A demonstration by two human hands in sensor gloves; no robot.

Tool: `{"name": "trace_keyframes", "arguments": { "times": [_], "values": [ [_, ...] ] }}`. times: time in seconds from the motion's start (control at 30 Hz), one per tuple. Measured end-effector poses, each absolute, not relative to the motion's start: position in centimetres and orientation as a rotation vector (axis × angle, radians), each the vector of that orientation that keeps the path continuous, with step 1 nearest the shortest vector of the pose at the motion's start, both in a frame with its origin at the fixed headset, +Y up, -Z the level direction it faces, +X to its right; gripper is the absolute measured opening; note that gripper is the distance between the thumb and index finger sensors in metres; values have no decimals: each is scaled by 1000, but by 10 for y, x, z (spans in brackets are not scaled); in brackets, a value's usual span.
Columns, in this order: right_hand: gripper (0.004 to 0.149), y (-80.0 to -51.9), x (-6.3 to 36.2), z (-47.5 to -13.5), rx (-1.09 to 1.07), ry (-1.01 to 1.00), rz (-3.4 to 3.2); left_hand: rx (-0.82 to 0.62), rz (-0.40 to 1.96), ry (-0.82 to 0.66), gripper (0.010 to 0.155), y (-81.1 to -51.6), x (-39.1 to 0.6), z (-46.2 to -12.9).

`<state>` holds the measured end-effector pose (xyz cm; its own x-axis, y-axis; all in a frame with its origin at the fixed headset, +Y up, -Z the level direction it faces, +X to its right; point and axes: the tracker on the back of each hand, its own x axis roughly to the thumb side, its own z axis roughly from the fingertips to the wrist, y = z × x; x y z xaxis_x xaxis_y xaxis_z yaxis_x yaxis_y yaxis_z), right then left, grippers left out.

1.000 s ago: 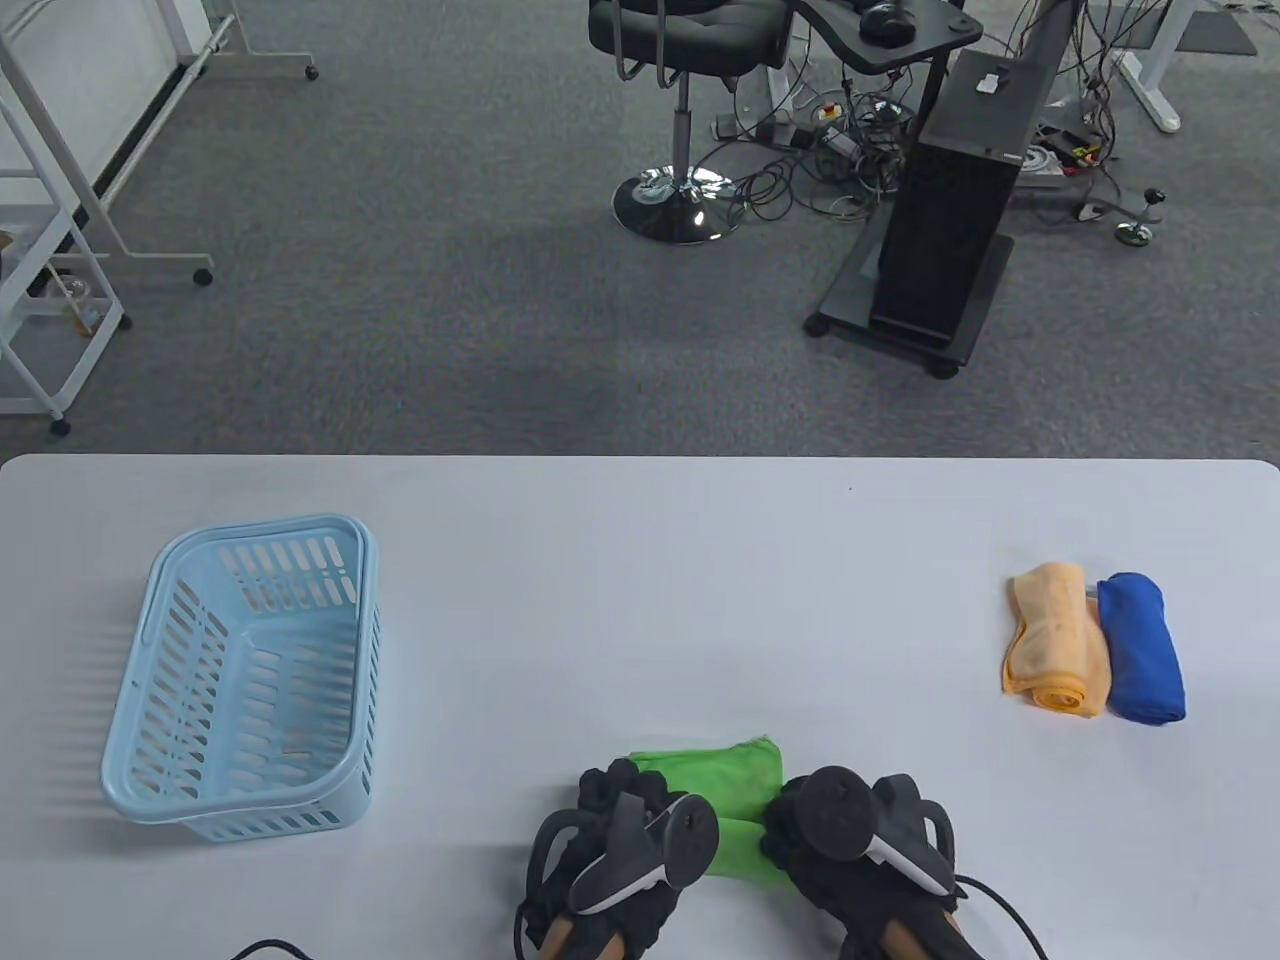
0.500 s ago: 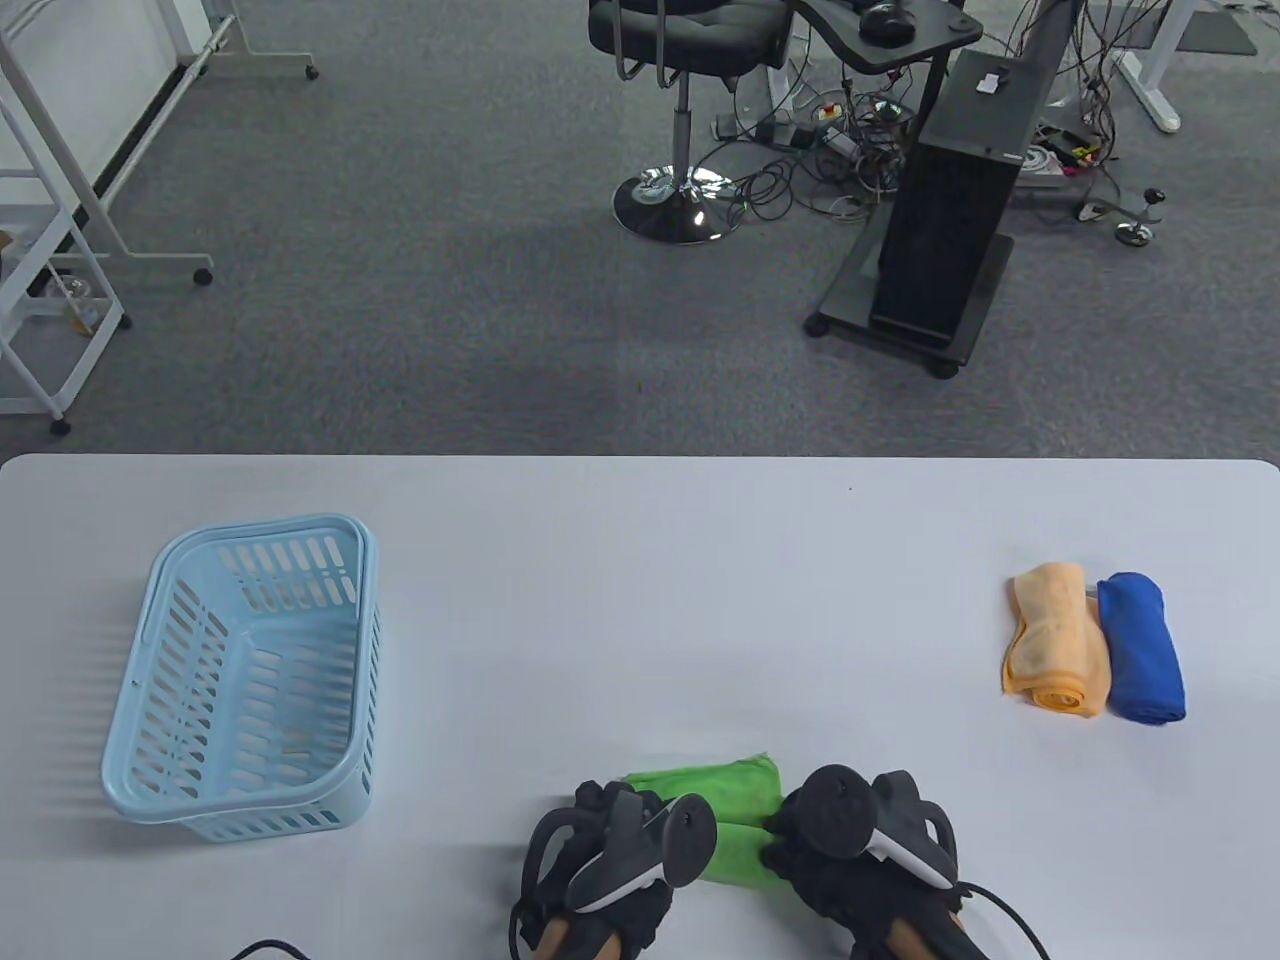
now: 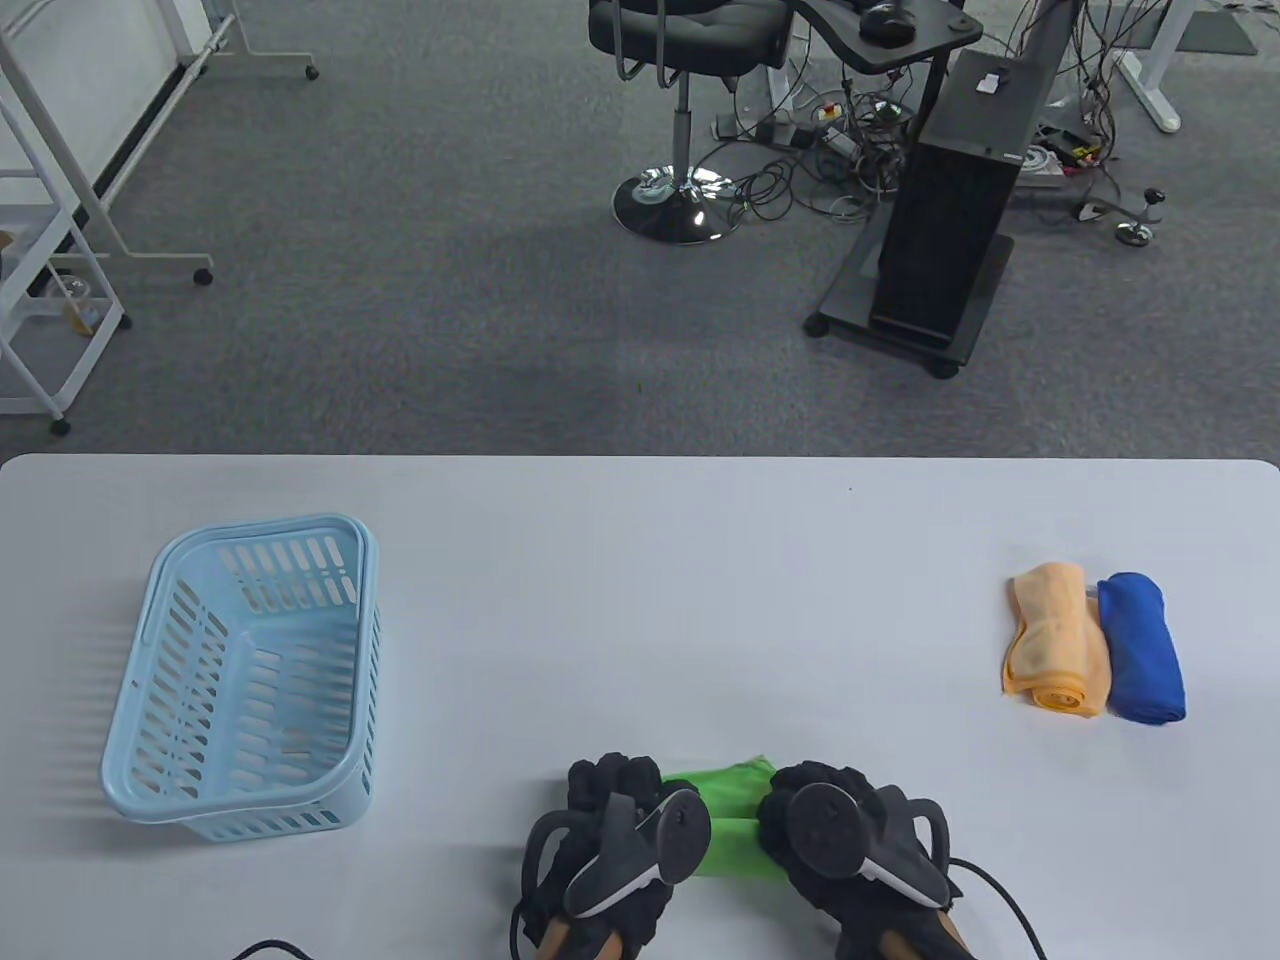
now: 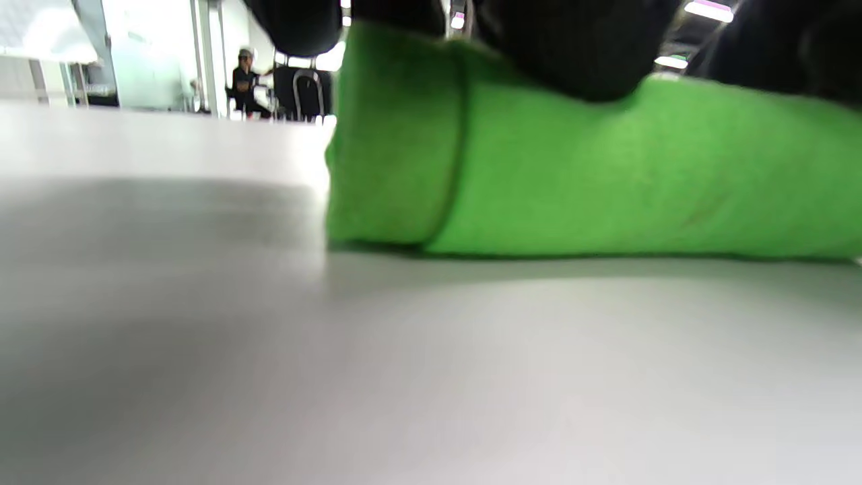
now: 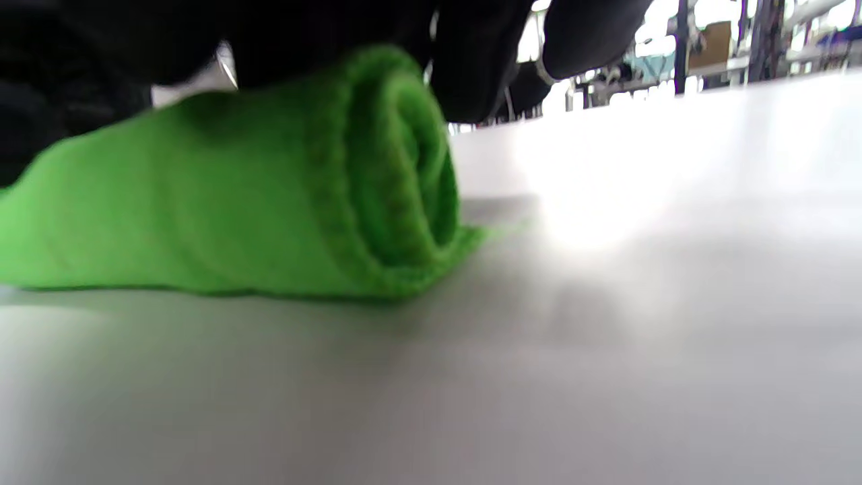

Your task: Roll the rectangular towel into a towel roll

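Hands, left (image 3: 612,800) and right (image 3: 800,800), curled over green towel roll (image 3: 735,815); basket (image 3: 250,680) far left.

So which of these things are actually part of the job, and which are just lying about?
Part of the job:
- green towel, partly rolled
- left hand on it
- right hand on it

Just lying about:
- orange towel roll
- blue towel roll beside it
- light blue basket, nothing in it

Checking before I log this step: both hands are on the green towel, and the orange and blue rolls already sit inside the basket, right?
Not quite. Both hands are on the green towel, but the table view shows the orange roll and blue roll lying on the table, far from the basket.
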<state>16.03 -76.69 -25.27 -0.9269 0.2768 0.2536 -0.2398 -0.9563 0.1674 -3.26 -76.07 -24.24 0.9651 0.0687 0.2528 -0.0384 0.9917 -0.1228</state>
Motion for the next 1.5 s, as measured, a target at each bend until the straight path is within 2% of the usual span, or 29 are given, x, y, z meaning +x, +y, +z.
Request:
{"name": "trace_keyframes", "arguments": {
  "times": [0.07, 0.13, 0.23, 0.3, 0.4, 0.6, 0.73, 0.83, 0.87, 0.97, 1.03, 1.1, 1.23, 1.37, 1.5],
  "values": [
    [64, -768, 162, -253, 375, 261, 2822, -144, 29, -268, 50, -761, -31, -242],
    [70, -768, 163, -253, 403, 334, 2899, -201, 81, -312, 68, -765, -31, -243],
    [75, -772, 162, -253, 414, 383, 2937, -293, 7, -303, 78, -771, -29, -243],
    [74, -773, 161, -254, 386, 390, 2912, -297, -38, -320, 76, -773, -27, -244],
    [70, -774, 161, -253, 401, 400, 2918, -264, 65, -319, 70, -770, -32, -246],
    [64, -777, 166, -255, 364, 480, 2828, -289, 257, -289, 68, -766, -49, -247],
    [64, -778, 165, -255, 340, 446, 2852, -235, 122, -256, 70, -765, -44, -245],
    [63, -777, 163, -255, 306, 413, 2880, -124, 110, -324, 56, -759, -39, -242],
    [63, -777, 163, -255, 303, 422, 2889, -140, 121, -346, 53, -760, -38, -242],
    [62, -777, 162, -255, 271, 365, 2882, -273, 81, -330, 73, -768, -37, -245],
    [57, -772, 160, -255, 289, 257, 2830, -311, 33, -309, 77, -773, -36, -247],
    [53, -768, 158, -253, 379, 178, 2800, -305, 37, -300, 75, -775, -36, -248],
    [80, -775, 155, -251, 422, 395, 2809, -333, 111, -291, 72, -772, -41, -250],
    [80, -779, 152, -251, 449, 477, 2910, -348, 186, -303, 72, -769, -45, -249],
    [74, -781, 154, -251, 432, 497, 2877, -302, 109, -394, 79, -766, -40, -243]
  ]
}}
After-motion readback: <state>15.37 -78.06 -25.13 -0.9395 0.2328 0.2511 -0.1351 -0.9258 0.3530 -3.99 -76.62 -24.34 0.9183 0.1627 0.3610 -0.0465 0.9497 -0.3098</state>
